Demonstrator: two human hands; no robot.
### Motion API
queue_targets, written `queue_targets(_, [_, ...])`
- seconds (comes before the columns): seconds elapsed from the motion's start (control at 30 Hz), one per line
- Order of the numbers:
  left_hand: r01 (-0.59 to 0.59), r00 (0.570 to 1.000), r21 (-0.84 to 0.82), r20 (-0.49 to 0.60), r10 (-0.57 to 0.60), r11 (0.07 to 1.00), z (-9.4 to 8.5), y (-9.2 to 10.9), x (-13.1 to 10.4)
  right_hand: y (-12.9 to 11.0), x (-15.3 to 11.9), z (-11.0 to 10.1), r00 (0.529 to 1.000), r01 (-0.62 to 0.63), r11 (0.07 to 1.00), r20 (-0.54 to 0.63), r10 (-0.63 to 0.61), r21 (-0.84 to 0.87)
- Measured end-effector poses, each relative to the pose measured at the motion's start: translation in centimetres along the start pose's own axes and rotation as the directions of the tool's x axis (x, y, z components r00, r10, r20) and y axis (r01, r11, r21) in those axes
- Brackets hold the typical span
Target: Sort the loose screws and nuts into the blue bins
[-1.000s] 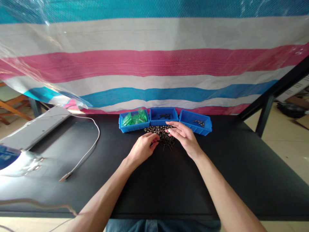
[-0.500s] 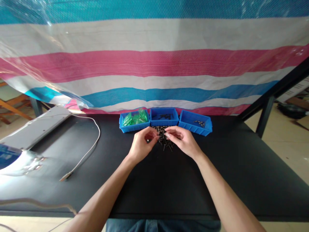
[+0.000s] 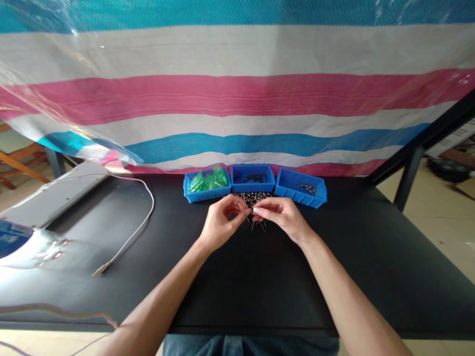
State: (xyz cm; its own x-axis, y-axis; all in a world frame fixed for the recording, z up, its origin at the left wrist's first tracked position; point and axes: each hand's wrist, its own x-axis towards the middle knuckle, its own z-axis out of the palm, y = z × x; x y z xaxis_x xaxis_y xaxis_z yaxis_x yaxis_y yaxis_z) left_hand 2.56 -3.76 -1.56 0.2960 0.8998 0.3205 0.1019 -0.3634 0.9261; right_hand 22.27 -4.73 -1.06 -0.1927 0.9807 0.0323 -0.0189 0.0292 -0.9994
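Screws (image 3: 253,197) are lying heaped on the black table (image 3: 256,282), just before three bins: the left bin (image 3: 208,197) is holding green pieces (image 3: 210,181), the middle bin (image 3: 252,188) dark parts (image 3: 254,177), the right bin (image 3: 300,198) small parts (image 3: 308,189). The left hand (image 3: 224,220) and right hand (image 3: 282,217) are partly hiding the heap, sitting closer together than half a second ago. Fingertips are pinching nearly together; whether they are gripping anything, I cannot tell. Near-edge shafts are pointing roughly toward the person, their long axes slanting differently.
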Motion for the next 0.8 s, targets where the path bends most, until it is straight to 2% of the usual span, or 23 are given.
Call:
queue_targets(0.07, [-0.063, 0.998, 0.193, 0.043, 0.055, 0.979, -0.4, -0.1, 0.0, -0.1, 0.1, -0.2, 0.997, -0.020, 1.000, -0.069, 0.020, -0.009])
queue_targets(0.17, [-0.169, 0.983, 0.520, 0.152, 0.104, 0.838, -0.9, -0.9, -0.1, -0.2, 0.1, -0.1, 0.989, 0.033, 0.995, -0.144, -0.018, 0.099])
queue_targets(0.23, [-0.210, 0.972, 0.607, 0.215, 0.095, 0.767, -1.0, -1.7, -0.1, -0.3, 0.1, 0.2, 0.988, 0.100, 0.973, -0.138, -0.072, 0.209])
queue_targets(0.33, [-0.243, 0.963, 0.655, 0.252, 0.096, 0.716, -0.9, -2.6, -0.1, -0.4, 0.1, 0.5, 0.988, 0.135, 0.956, -0.106, -0.111, 0.261])
queue_targets(0.4, [-0.244, 0.963, 0.657, 0.250, 0.099, 0.714, -0.8, -2.7, -0.1, -0.3, 0.1, 0.5, 0.988, 0.137, 0.957, -0.107, -0.112, 0.256])
queue_targets(0.57, [-0.194, 0.974, 0.639, 0.216, 0.068, 0.744, -0.7, -2.2, -0.1, -0.2, 0.2, 0.2, 0.987, 0.118, 0.960, -0.135, -0.086, 0.253])
queue_targets(0.8, [-0.136, 0.984, 0.698, 0.179, 0.012, 0.703, -0.7, -1.7, -0.1, -0.3, 0.2, 0.1, 0.992, 0.078, 0.960, -0.115, -0.048, 0.268])
